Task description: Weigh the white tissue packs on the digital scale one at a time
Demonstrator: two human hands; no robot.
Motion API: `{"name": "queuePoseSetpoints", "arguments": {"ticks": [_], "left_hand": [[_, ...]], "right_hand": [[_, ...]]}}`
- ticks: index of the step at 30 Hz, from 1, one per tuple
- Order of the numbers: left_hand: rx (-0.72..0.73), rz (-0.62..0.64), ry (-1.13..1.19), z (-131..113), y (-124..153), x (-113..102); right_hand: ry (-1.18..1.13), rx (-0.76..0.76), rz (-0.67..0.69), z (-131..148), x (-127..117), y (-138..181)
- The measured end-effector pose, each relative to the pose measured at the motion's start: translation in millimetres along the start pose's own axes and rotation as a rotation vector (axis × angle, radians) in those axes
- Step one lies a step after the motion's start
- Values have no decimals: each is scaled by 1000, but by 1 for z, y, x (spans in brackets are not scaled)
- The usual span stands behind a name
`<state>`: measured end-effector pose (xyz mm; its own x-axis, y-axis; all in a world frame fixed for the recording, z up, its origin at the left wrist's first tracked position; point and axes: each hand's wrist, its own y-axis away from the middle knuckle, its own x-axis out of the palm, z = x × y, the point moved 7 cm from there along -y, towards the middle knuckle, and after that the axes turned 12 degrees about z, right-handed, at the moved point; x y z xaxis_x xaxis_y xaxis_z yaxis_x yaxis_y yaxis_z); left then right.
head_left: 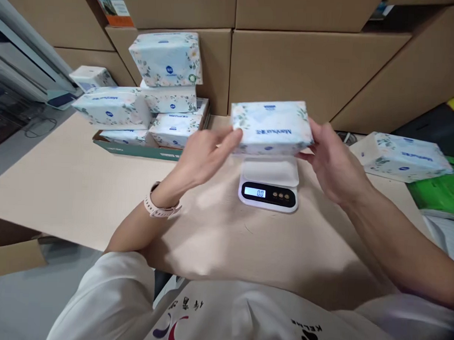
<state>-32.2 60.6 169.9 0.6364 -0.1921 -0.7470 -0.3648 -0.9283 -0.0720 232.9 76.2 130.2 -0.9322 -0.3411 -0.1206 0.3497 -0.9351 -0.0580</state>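
Note:
A soft pack of tissues [271, 127], pale blue with a flower print, is held level between both hands above a white digital scale [268, 204]. My left hand [208, 151] presses against its left end, fingers closed on it. At the other end my right hand [331, 157] grips the pack, thumb on the side and fingers underneath. The scale's lit display reads 0.0, and part of its weighing plate [271, 171] is hidden under the pack.
A green tray [137, 150] at the left holds several stacked tissue packs [167, 59]. One more tissue pack [404, 156] lies at the right beside a green package [442, 189]. Cardboard boxes [302, 68] form a wall behind the table [79, 183]. An open carton [14, 253] stands lower left.

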Motion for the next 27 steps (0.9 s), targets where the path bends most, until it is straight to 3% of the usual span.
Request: {"name": "queuePoseSetpoints", "arguments": {"ticks": [4,8,10,14,17,22,27], "left_hand": [[33,123,-36,-16,-14,36],[12,190,-56,-9,-18,52],[-7,210,-46,-3,-17,56],[-53,176,81,13,-17,57],[-101,61,281,30,-20,48],[-189,-24,580,43,-20,41],[-237,33,710,35,-17,45]], "right_hand": [[-3,94,-53,-25,-21,37],[-48,134,-39,-48,-25,41],[-68,106,-108,-60,-30,42],[-61,-24,-462,-95,-52,63],[-74,-24,-616,-126,-59,79],[-71,9,-654,-140,-63,83],[-28,7,-606,-137,-61,80]]}}
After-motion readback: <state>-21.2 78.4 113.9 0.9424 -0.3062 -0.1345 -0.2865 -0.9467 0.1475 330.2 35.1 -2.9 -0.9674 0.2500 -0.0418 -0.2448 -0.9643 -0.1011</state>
